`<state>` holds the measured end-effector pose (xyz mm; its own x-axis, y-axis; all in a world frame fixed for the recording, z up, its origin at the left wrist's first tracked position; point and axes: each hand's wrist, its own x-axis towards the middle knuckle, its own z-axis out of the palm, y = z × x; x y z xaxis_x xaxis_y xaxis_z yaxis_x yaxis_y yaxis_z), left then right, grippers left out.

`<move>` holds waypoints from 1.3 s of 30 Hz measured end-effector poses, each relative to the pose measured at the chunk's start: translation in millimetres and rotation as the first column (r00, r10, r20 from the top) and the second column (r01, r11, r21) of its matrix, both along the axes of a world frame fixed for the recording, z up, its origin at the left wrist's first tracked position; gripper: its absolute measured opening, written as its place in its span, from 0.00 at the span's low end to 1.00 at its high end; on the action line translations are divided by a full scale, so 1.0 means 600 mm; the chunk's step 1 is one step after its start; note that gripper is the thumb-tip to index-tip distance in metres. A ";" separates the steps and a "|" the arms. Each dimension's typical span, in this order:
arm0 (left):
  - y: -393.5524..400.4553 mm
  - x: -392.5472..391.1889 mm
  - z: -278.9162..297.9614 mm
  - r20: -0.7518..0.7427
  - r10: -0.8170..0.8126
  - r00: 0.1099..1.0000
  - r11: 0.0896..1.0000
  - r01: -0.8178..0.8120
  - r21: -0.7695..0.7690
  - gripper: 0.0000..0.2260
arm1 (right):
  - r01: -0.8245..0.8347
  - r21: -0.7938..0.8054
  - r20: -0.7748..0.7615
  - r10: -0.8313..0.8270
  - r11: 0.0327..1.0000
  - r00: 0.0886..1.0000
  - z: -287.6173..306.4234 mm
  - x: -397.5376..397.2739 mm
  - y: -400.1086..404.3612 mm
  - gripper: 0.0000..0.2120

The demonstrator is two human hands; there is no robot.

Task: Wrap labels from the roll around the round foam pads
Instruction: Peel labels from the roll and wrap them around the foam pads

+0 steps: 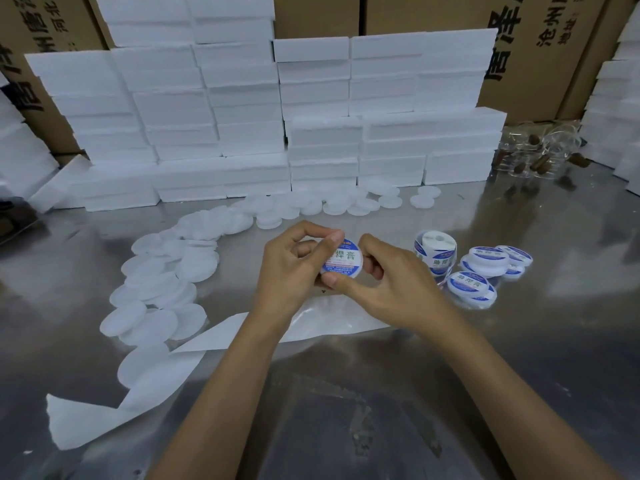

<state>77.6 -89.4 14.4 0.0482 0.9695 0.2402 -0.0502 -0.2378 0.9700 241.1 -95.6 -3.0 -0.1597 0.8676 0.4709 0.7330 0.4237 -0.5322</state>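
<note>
Both hands hold one round white foam pad (343, 260) above the middle of the steel table; a blue and white label with green characters covers its face. My left hand (294, 268) grips its left edge, thumb on top. My right hand (388, 289) pinches its right and lower edge. The label roll (435, 251) stands just right of my hands. Labelled pads (481, 271) lie in a small pile beyond the roll. Bare white pads (162, 282) spread in a curved heap on the left and along the back.
A long strip of white backing paper (145, 379) trails from under my forearms to the near left. White foam blocks (277, 116) are stacked along the back, cardboard boxes (540, 46) behind them. Clear glass items (540, 150) sit at the back right.
</note>
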 end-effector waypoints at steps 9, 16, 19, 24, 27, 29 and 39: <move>-0.004 0.012 0.003 -0.078 -0.254 0.964 0.966 0.249 -0.075 0.15 | 0.118 0.099 -0.129 -0.105 0.988 0.986 -0.005 0.019 0.014 0.18; -0.001 0.011 -0.001 -0.065 -0.155 0.986 0.987 0.151 -0.054 0.16 | 0.095 0.085 -0.064 -0.090 0.992 0.994 -0.005 0.024 0.017 0.19; 0.002 0.006 -0.003 -0.028 -0.081 0.996 0.996 0.080 -0.034 0.13 | 0.057 0.047 0.001 -0.057 0.997 0.998 -0.007 0.022 0.017 0.21; 0.004 0.006 -0.006 -0.002 0.024 1.000 1.000 -0.024 -0.010 0.05 | 0.012 0.034 0.052 -0.014 0.999 0.999 -0.009 0.018 0.014 0.21; 0.004 0.011 -0.009 0.024 0.040 0.999 0.999 -0.039 -0.030 0.06 | -0.001 0.003 -0.005 0.001 1.000 1.000 -0.007 0.014 0.013 0.23; 0.003 0.012 -0.009 0.046 -0.011 0.999 0.998 0.013 -0.057 0.07 | 0.017 -0.034 -0.071 -0.019 0.999 0.997 -0.007 0.017 0.018 0.22; 0.006 0.032 -0.021 -0.063 -0.135 0.989 0.989 0.131 -0.071 0.24 | 0.460 -0.078 -0.383 -0.453 0.884 0.805 0.007 0.116 0.054 0.22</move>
<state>97.0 -85.8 1.7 0.1918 0.9671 0.1669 -0.0110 -0.1679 0.9857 310.4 -63.2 1.4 0.4467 0.7865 0.4266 0.5862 0.1030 -0.8036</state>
